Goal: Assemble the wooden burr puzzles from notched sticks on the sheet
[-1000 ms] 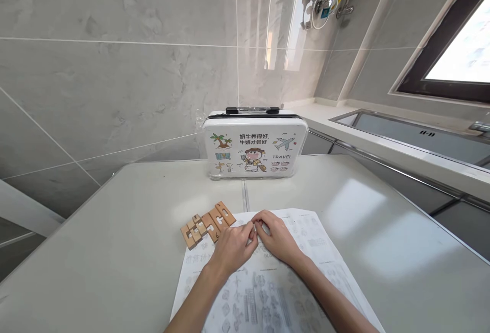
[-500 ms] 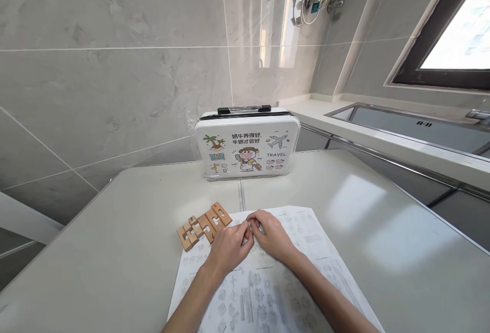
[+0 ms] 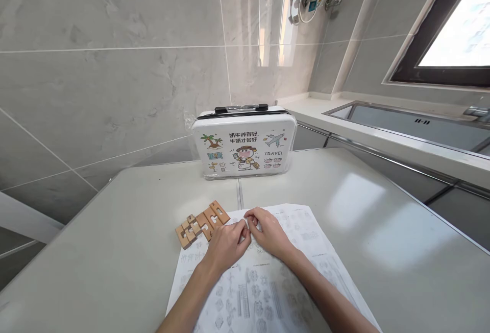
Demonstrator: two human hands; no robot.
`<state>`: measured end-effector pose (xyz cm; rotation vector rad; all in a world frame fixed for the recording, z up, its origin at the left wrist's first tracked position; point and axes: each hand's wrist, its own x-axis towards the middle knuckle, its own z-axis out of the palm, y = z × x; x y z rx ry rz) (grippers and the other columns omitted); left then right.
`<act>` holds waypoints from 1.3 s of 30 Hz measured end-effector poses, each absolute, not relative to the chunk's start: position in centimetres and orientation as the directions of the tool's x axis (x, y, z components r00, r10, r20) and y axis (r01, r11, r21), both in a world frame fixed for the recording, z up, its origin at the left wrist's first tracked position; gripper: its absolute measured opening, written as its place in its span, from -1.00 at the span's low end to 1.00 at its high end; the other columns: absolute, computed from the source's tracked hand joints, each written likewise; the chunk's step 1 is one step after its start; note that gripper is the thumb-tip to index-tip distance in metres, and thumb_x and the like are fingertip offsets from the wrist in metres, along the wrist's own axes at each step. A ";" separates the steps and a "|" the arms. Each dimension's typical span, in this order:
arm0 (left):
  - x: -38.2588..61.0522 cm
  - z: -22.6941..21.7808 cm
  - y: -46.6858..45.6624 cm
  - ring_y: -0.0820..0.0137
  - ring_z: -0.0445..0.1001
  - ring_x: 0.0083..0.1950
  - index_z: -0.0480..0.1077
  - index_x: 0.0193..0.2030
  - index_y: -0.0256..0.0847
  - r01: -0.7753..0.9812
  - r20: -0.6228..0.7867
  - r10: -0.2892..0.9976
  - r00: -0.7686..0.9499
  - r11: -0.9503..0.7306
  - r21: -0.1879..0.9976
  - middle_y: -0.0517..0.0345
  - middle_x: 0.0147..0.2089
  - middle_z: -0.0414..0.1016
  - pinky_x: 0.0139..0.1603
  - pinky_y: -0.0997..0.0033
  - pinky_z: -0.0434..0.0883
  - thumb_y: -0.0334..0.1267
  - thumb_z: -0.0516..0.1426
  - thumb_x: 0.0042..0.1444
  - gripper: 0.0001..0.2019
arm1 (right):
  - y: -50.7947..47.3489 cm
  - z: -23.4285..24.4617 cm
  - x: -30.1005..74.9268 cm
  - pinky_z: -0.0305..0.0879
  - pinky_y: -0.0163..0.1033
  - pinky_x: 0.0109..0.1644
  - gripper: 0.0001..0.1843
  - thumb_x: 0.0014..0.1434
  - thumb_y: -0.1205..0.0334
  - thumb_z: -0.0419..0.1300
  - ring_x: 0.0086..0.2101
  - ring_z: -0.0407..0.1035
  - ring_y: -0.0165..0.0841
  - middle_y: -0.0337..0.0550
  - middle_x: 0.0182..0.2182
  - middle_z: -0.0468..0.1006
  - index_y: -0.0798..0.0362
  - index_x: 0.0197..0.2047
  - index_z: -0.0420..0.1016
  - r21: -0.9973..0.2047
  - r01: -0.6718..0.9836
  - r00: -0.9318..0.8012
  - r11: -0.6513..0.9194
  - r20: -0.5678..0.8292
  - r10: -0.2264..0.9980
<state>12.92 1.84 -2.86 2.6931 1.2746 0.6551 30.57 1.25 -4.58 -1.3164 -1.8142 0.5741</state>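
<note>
My left hand [image 3: 228,242] and my right hand [image 3: 269,231] meet over a large printed paper sheet [image 3: 264,282]. The fingers of both are curled, with the tips pinched close together. Whatever may lie between them is hidden or too small to make out. Just left of my left hand, flat wooden puzzle pieces [image 3: 202,223] with cut-out slots and numbers lie side by side, partly over the sheet's upper left corner. My left hand covers the sheet near their lower right edge.
A white carrying case [image 3: 245,144] with cartoon prints and clear plastic wrap stands at the back of the white table [image 3: 115,251]. Behind it is a grey tiled wall. On the right runs a counter with a sink [image 3: 398,121], below a window.
Both hands stay together over the sheet, with only slight finger movement. The whole view has shifted a little, so everything appears slightly further left and higher.
</note>
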 end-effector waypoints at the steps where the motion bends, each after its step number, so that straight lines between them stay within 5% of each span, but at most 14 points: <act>1: 12.8 -2.7 1.8 0.41 0.32 -0.58 0.23 -0.39 -0.12 0.709 0.349 0.747 0.566 -0.657 0.255 0.31 -0.56 0.39 -0.49 0.38 0.04 -0.33 0.05 0.37 -0.75 | 1.3 -4.6 30.6 0.41 -0.10 -0.07 -0.81 0.34 0.38 0.09 -0.22 0.50 -0.21 -0.15 -0.28 0.59 -0.03 -0.09 0.49 -0.745 0.564 -0.134 0.355 0.341 0.930; 5: 11.6 -1.6 1.8 0.40 0.35 -0.52 0.30 -0.36 -0.12 0.689 0.406 0.711 0.574 -0.687 0.231 0.30 -0.53 0.39 -0.44 0.37 0.14 -0.31 0.10 0.36 -0.79 | 1.2 -4.6 30.6 0.40 -0.10 -0.07 -0.79 0.34 0.38 0.08 -0.23 0.49 -0.21 -0.16 -0.31 0.56 -0.02 -0.07 0.50 -0.749 0.563 -0.132 0.350 0.336 0.933; 11: 6.7 0.3 2.4 0.17 0.48 -0.10 0.37 -0.15 -0.13 0.749 0.549 0.701 0.456 -0.636 0.189 0.06 -0.19 0.54 -0.01 0.14 0.36 -0.21 0.14 0.40 -0.91 | 1.0 -4.2 30.6 0.40 -0.07 -0.09 -0.78 0.37 0.36 0.04 -0.24 0.48 -0.20 -0.16 -0.31 0.55 -0.02 -0.08 0.50 -0.760 0.559 -0.133 0.332 0.312 0.941; 18: 0.9 -1.0 3.5 0.04 0.43 0.17 0.31 0.17 -0.11 0.839 0.505 0.793 0.342 -0.500 0.217 -0.08 0.17 0.42 0.20 -0.04 0.43 0.04 0.26 0.29 -0.56 | 0.8 -3.7 30.7 0.43 -0.07 -0.09 -0.78 0.37 0.36 0.04 -0.23 0.49 -0.19 -0.16 -0.30 0.56 -0.03 -0.10 0.49 -0.767 0.558 -0.138 0.318 0.293 0.946; 30: -1.1 -2.0 4.0 0.04 0.57 0.05 0.31 0.19 -0.11 0.900 0.349 0.917 0.193 -0.307 0.310 -0.05 0.08 0.56 0.04 0.03 0.53 0.28 0.27 0.16 -0.36 | 0.8 -3.7 30.7 0.42 -0.06 -0.09 -0.78 0.37 0.35 0.03 -0.21 0.49 -0.18 -0.16 -0.31 0.55 -0.04 -0.11 0.49 -0.772 0.554 -0.142 0.312 0.281 0.949; 39: 0.6 -0.4 3.7 0.06 0.62 0.00 0.39 0.16 -0.13 0.871 0.387 0.922 0.005 -0.194 0.451 -0.04 0.03 0.60 -0.01 0.06 0.56 0.28 0.29 0.13 -0.36 | 1.0 -3.9 30.5 0.39 -0.03 -0.07 -0.79 0.32 0.31 0.08 -0.25 0.47 -0.17 -0.16 -0.34 0.55 -0.03 -0.13 0.55 -0.833 0.465 -0.101 0.300 0.286 0.953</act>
